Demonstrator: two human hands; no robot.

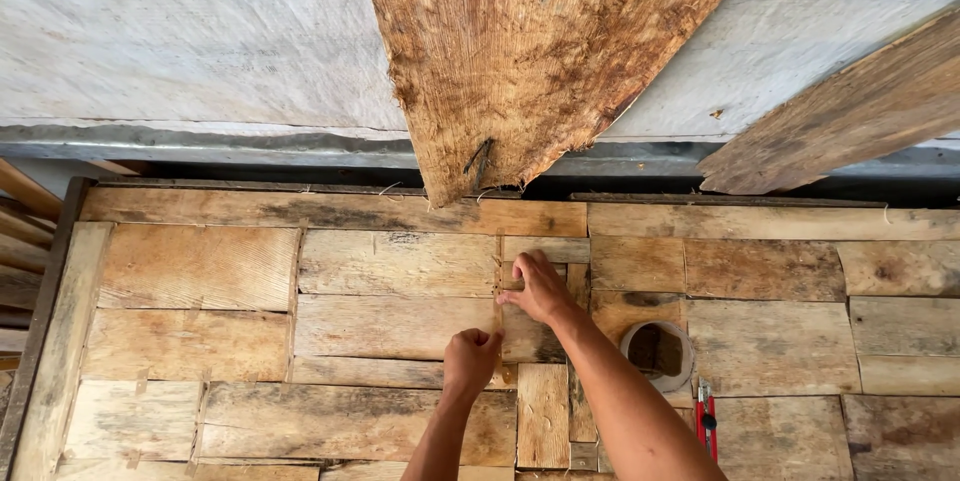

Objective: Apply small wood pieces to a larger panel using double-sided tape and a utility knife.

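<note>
Two hands are at work over a counter [200, 211] whose top is a patchwork of flat wood pieces set edge to edge. The left hand [471, 359] is curled into a loose fist with the knuckles up, pressing down at the seam between two of the wood pieces; whether it pinches anything small inside the curl cannot be told. The right hand [540, 286] lies just beyond it, fingers together and bent, fingertips pushing on a small wood piece [535, 336] that sits in the middle of the patchwork; it grips nothing that shows. The two hands are near each other, not touching. That small piece is pale brown with a darker, greyish stain along its lower part, roughly rectangular, lying flat and flush with its neighbours. Around it, well over a dozen other pieces can be counted, of mixed sizes, tan to grey, with visible grain and dark streaks. One roll of tape [657, 351], white-rimmed, lies flat on the counter just right of the right forearm. One red-handled tool [706, 419] lies below the roll; its kind is too small to tell. Two large rough boards lean in from above: a wide tapering board [530, 51] with its point over the counter's far edge, and a narrower slanted plank [850, 111] at right.
</note>
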